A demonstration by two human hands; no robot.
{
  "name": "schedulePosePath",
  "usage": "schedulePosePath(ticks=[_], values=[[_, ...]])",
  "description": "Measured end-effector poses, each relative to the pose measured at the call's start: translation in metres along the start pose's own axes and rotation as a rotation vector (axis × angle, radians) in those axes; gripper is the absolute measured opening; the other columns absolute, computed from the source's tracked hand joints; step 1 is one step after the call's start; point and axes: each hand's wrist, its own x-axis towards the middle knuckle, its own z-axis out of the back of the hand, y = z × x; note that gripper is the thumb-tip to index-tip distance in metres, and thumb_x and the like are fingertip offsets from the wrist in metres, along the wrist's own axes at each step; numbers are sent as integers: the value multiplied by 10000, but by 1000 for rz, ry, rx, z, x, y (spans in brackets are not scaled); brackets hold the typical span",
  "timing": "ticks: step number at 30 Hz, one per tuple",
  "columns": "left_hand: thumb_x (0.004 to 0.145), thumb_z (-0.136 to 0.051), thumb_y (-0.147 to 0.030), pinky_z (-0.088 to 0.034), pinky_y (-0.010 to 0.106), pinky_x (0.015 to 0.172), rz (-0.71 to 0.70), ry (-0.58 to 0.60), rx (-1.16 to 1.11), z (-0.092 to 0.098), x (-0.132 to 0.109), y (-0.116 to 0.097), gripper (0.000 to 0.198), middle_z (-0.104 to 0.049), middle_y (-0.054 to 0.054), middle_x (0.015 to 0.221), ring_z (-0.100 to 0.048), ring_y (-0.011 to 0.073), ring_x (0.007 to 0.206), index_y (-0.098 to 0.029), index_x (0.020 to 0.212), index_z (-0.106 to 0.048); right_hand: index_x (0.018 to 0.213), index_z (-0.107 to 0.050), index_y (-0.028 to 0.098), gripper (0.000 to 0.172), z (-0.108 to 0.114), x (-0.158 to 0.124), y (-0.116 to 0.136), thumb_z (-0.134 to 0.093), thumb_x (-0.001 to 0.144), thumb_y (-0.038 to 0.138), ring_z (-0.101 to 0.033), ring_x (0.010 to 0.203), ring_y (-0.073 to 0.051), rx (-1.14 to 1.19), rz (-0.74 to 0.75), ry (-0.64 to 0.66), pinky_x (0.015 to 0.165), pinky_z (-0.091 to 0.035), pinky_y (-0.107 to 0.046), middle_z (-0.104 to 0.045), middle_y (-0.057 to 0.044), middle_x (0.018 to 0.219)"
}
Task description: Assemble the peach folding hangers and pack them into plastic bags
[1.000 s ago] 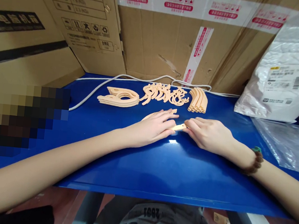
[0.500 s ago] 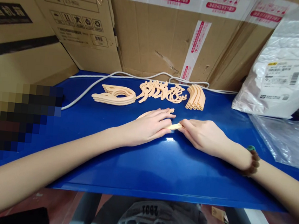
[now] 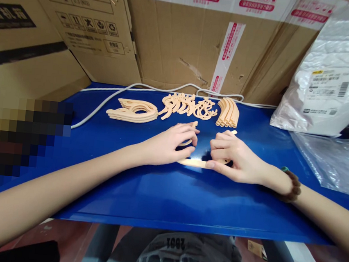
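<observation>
- right hand [image 3: 238, 157]: grasping a pale strip [image 3: 194, 162], thumb over it, mid-worktop, well back from the front edge.
- left hand [image 3: 168, 145]: curled over a pale curved piece [image 3: 187, 143], just beside the strip; whether it grips cannot be told.
- toward the worktop's [image 3: 155, 199] back edge, left to right: stacked curved arms [image 3: 132, 118], a row of small hooked pieces [image 3: 181, 105], short bent tubes [image 3: 228, 111].
- white bag [image 3: 323, 92]: by the back right corner.

On the blue surface [image 3: 155, 199] we see a cream stack [image 3: 135, 118] near eleven o'clock, curly pieces [image 3: 189, 104] past twelve, curved tubes [image 3: 228, 112] between one and two, a white bag [image 3: 320, 120] past two.
</observation>
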Motion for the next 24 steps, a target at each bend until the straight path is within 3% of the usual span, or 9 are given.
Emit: schedulePosePath(ticks=[5,10,15,18,21,24], values=[[948,-487,-239,-345,478,1209,12,-72,-61,-3,1,12,201,-549,123,1443,-382,253,1475,-210,1114,-596,662,-557,181,423,-6,0,6,-512,1003,429,-448,786,-164,-41,38,44,809,-328,-348,-601,-36,823],[958,-475,-258,-343,464,1213,23,-89,-63,-5,1,13,272,-563,125,1424,-406,247,1458,-197,1214,-544,921,-655,153,373,-8,0,5,-466,1019,459,-532,875,-210,-356,90,-4,798,-362,-349,-668,-106,958],[970,-462,-280,-337,457,1216,39,-94,-59,-5,2,11,304,-547,133,1438,-394,250,1464,-183,1250,-533,1205,-631,88,708,-7,-1,-1,-402,953,708,-571,821,-244,-686,22,-90,742,-365,-365,-684,-147,1004],[978,-459,-279,-355,445,1201,50,-104,-57,-4,2,10,291,-558,134,1417,-433,251,1431,-172,1237,-538,1155,-650,96,703,-8,-2,-4,-380,958,715,-565,764,-225,-687,1,-57,725,-364,-358,-695,-119,954],[998,-441,-294,-393,436,1167,47,-141,-55,-5,2,8,263,-600,119,1336,-506,253,1354,-183,1215,-538,1063,-669,127,560,-10,-1,-2,-375,1016,601,-564,778,-210,-658,72,-3,730,-359,-351,-704,-118,982],[1020,-400,-300,-407,433,1149,43,-158,-27,-5,2,8,270,-614,107,1297,-532,249,1313,-191,1228,-535,1050,-667,137,596,-12,1,8,-347,1005,638,-564,790,-212,-594,159,6,722,-363,-350,-701,-107,934]])
